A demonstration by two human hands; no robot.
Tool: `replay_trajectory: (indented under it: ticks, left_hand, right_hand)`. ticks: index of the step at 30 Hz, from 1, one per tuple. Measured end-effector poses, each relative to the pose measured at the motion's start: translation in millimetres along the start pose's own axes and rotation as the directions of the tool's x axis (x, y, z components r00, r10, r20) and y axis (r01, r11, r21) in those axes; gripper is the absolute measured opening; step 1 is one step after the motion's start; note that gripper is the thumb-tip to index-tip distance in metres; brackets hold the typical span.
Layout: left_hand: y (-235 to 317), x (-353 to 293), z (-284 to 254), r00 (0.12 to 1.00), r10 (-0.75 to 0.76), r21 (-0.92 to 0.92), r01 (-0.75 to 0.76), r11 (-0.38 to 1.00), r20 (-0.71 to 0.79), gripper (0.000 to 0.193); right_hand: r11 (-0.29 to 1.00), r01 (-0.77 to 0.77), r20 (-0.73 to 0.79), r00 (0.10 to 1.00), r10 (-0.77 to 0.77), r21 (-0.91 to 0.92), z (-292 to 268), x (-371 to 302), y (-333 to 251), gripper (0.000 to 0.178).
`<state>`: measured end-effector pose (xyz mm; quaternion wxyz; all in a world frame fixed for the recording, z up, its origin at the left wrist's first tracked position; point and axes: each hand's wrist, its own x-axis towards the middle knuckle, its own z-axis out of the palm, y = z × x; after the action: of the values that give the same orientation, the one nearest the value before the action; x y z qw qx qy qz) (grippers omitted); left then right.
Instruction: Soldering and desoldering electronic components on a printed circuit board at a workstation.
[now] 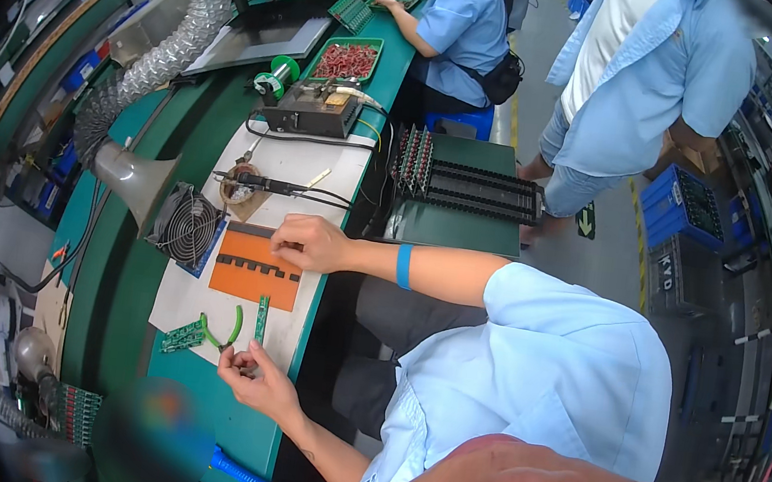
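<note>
My right hand (306, 242), a blue band on its forearm, hovers at the upper edge of an orange block (255, 288). Its fingers are curled together, and any small part between them is hidden. A row of small black pieces (257, 267) lies across the block. Below the block is my left hand (257, 385), loosely curved, thumb and forefinger apart. Its thumb comes close to the end of a narrow green circuit board strip (261, 318); whether they touch, I cannot tell. By its fingertips lie green-handled pliers (236, 326), over more green circuit boards (182, 338).
A fan (187, 224) and a funnel-ended duct (134, 176) stand beyond the white sheet. A soldering iron (267, 185), a control box (313, 112), a solder spool (276, 75) and a tray of red parts (345, 61) sit rightward. A blue pen-like tool (255, 480) lies nearby. Co-workers are close.
</note>
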<state>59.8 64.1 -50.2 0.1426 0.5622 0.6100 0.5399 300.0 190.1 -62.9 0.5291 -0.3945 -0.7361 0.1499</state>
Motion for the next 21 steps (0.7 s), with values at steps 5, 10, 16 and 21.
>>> replay_trajectory:
  ticks: [5,10,16,21]
  left_hand:
    - [1,0,0,1.000,-0.009,-0.007,0.009,1.000,0.005,0.034]
    - [-4,-1,1,1.000,-0.001,-0.013,0.001,1.000,0.016,0.035]
    - [4,0,-2,0.956,0.291,0.114,-0.286,0.951,-0.025,0.044]
    - [70,13,-17,0.762,0.639,0.035,-0.639,0.768,-0.109,0.062]
  right_hand:
    - [1.000,0.028,-0.013,1.000,-0.028,-0.002,0,0,0,0.008]
    - [0.998,0.056,-0.020,0.998,-0.057,-0.012,1,0,1,0.013]
    - [0.997,0.070,-0.031,0.997,-0.071,-0.015,3,-1,3,0.021]
    - [1.000,0.030,-0.006,1.000,-0.030,0.006,2,-1,2,0.023]
